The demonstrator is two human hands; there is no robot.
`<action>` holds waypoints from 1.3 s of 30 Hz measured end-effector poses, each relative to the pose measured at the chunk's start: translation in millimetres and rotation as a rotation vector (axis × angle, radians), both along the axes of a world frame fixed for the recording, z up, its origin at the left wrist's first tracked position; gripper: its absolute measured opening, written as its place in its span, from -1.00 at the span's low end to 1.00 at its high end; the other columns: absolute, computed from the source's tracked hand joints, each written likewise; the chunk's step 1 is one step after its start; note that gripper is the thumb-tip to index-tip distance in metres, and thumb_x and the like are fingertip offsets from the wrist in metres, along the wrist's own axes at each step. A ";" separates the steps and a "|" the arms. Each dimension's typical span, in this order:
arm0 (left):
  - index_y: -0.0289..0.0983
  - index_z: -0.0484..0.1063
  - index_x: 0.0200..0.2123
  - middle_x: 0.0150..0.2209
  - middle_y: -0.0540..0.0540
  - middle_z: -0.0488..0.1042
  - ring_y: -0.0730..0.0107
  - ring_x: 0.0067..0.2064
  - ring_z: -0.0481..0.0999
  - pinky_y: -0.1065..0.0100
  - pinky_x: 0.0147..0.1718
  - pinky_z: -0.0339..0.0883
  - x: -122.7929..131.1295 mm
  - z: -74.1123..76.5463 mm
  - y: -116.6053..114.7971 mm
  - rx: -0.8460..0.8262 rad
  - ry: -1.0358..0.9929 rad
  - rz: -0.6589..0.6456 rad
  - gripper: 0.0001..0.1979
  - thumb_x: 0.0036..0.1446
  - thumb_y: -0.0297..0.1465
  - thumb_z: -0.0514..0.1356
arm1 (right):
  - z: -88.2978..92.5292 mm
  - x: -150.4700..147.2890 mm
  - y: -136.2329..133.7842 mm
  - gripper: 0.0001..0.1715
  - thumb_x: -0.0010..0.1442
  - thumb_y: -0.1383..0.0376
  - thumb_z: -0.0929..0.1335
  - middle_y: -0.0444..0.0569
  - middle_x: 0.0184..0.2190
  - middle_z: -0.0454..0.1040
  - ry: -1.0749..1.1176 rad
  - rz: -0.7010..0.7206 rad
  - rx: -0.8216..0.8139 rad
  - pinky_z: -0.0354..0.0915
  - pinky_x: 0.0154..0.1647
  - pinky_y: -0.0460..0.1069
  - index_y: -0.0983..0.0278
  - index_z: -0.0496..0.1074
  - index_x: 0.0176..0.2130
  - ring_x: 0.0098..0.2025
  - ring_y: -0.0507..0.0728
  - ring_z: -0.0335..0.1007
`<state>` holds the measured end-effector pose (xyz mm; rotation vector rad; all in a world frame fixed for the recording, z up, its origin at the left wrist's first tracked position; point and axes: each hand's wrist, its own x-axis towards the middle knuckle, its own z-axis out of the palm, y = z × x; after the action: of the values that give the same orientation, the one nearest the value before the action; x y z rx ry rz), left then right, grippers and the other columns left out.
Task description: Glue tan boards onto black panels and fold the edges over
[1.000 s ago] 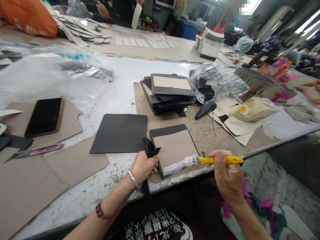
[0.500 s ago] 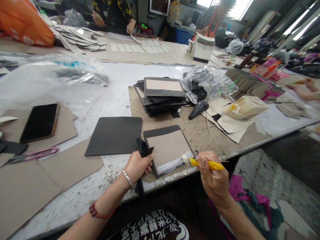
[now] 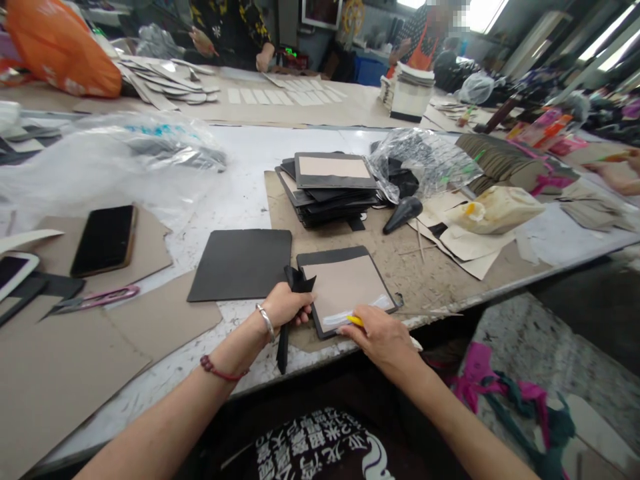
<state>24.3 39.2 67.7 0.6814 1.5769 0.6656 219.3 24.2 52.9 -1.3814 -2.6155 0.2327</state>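
A black piece with a beige card panel (image 3: 345,283) lies on brown cardboard at the table's near edge. A wet white glue streak runs along its near border. My left hand (image 3: 285,305) is closed on a black strip (image 3: 296,280) at the piece's left corner; the strip hangs down past the table edge. My right hand (image 3: 383,337) is closed around a yellow-handled brush (image 3: 355,321), pressed low against the piece's near edge. Only a short bit of the handle shows; the bristles are hidden.
A loose black sheet (image 3: 241,264) lies left of the piece, a stack of finished pieces (image 3: 330,187) behind it. A phone (image 3: 104,239) and pink scissors (image 3: 95,299) lie left. A glue bottle (image 3: 493,208), a black tool (image 3: 404,213) and plastic bags lie right. Other people work at the far side.
My right hand has swung the brush leftward and down onto the piece's near edge, so the handle is now mostly hidden. My left hand keeps its hold on the black strip.
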 end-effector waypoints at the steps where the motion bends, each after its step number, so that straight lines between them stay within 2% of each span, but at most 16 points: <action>1: -0.35 0.24 -0.79 -0.84 0.02 0.24 0.61 -0.80 0.17 0.54 -0.78 0.03 -0.1 -0.5 -0.2 0.002 0.007 -0.004 -0.63 0.02 -0.50 0.13 | -3.9 -1.0 1.8 -0.71 0.16 0.09 0.27 -0.08 -0.49 0.41 -0.039 -0.019 -0.009 0.11 -0.43 -0.06 0.23 0.27 -0.45 -0.41 0.09 0.33; 4: -0.34 0.24 -0.81 -0.85 0.01 0.24 0.62 -0.81 0.15 0.53 -0.79 0.01 0.1 -1.5 -1.2 0.007 0.022 -0.014 -0.62 0.02 -0.52 0.13 | -9.3 8.8 8.1 -0.72 0.16 0.08 0.26 -0.08 -0.47 0.43 -0.146 -0.097 -0.027 0.08 -0.46 -0.06 0.23 0.28 -0.42 -0.40 0.11 0.36; 9: -0.33 0.22 -0.82 -0.86 0.01 0.23 0.61 -0.82 0.15 0.52 -0.80 0.01 0.4 -1.4 -1.7 0.015 0.026 -0.028 -0.61 0.01 -0.54 0.13 | -6.9 27.1 12.1 -0.70 0.17 0.06 0.25 -0.07 -0.47 0.43 -0.246 -0.204 -0.023 0.05 -0.48 -0.05 0.22 0.30 -0.40 -0.40 0.13 0.37; 15: -0.34 0.23 -0.81 -0.85 0.02 0.24 0.61 -0.81 0.15 0.52 -0.79 0.02 -0.6 -4.6 -0.7 0.018 0.049 -0.060 -0.61 0.03 -0.52 0.11 | -5.6 -5.8 2.0 -0.73 0.14 0.10 0.29 -0.10 -0.47 0.45 -0.183 -0.098 -0.044 0.04 -0.45 -0.07 0.23 0.32 -0.43 -0.39 0.08 0.36; 17: -0.34 0.23 -0.81 -0.85 0.02 0.24 0.60 -0.81 0.16 0.51 -0.79 0.03 -0.8 -6.0 -0.5 0.014 0.058 -0.072 -0.61 0.03 -0.51 0.11 | -5.1 -8.6 2.5 -0.72 0.14 0.08 0.29 -0.10 -0.47 0.45 -0.196 -0.096 -0.056 0.04 -0.45 -0.07 0.24 0.32 -0.43 -0.39 0.08 0.35; 20: -0.34 0.22 -0.80 -0.85 0.01 0.24 0.59 -0.81 0.16 0.50 -0.78 0.03 -0.8 -8.2 -0.5 0.004 0.067 -0.087 -0.61 0.03 -0.50 0.11 | -4.6 8.8 10.1 -0.66 0.13 0.02 0.27 -0.07 -0.47 0.45 -0.268 -0.134 -0.042 0.03 -0.47 -0.08 0.24 0.34 -0.42 -0.40 0.09 0.36; 24: -0.33 0.22 -0.80 -0.85 0.01 0.24 0.58 -0.81 0.15 0.49 -0.78 0.02 -0.1 -10.0 -0.2 -0.009 0.076 -0.100 -0.61 0.04 -0.49 0.11 | -4.8 41.8 22.6 -0.60 0.11 -0.05 0.25 -0.06 -0.50 0.44 -0.373 -0.271 -0.004 0.02 -0.49 -0.07 0.22 0.35 -0.38 -0.45 0.10 0.36; 26: -0.33 0.22 -0.80 -0.86 0.01 0.24 0.58 -0.81 0.15 0.49 -0.78 0.02 0.5 -9.8 0.3 -0.012 0.083 -0.102 -0.61 0.04 -0.48 0.11 | -4.8 45.6 24.2 -0.60 0.11 -0.05 0.25 -0.06 -0.51 0.44 -0.374 -0.271 -0.007 0.02 -0.49 -0.07 0.22 0.35 -0.39 -0.45 0.10 0.36; 28: -0.33 0.21 -0.81 -0.86 0.01 0.24 0.58 -0.81 0.15 0.49 -0.77 0.02 1.0 -9.0 0.7 -0.018 0.094 -0.103 -0.61 0.04 -0.48 0.10 | -4.4 37.3 21.8 -0.62 0.11 -0.03 0.26 -0.06 -0.49 0.44 -0.346 -0.231 -0.021 0.02 -0.48 -0.07 0.22 0.35 -0.40 -0.43 0.09 0.36; 35: -0.32 0.21 -0.80 -0.86 0.01 0.23 0.58 -0.81 0.15 0.48 -0.76 0.03 3.2 -6.4 0.3 -0.016 0.142 -0.114 -0.60 0.05 -0.47 0.10 | 3.3 -20.2 5.9 -0.62 0.07 -0.02 0.31 -0.04 -0.48 0.44 -0.242 -0.081 -0.026 0.01 -0.49 -0.07 0.25 0.38 -0.41 -0.37 0.11 0.36; 39: -0.32 0.22 -0.80 -0.86 0.01 0.24 0.57 -0.80 0.15 0.47 -0.76 0.04 3.9 -5.6 -0.8 -0.008 0.154 -0.122 -0.61 0.04 -0.47 0.10 | 4.6 -7.9 8.5 -0.59 0.08 -0.03 0.29 -0.01 -0.48 0.44 -0.249 -0.060 -0.001 0.02 -0.48 -0.07 0.27 0.38 -0.41 -0.38 0.10 0.35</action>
<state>28.3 38.4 62.0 0.8322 1.6635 0.5266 211.4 32.8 57.6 -1.5794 -2.7627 0.0567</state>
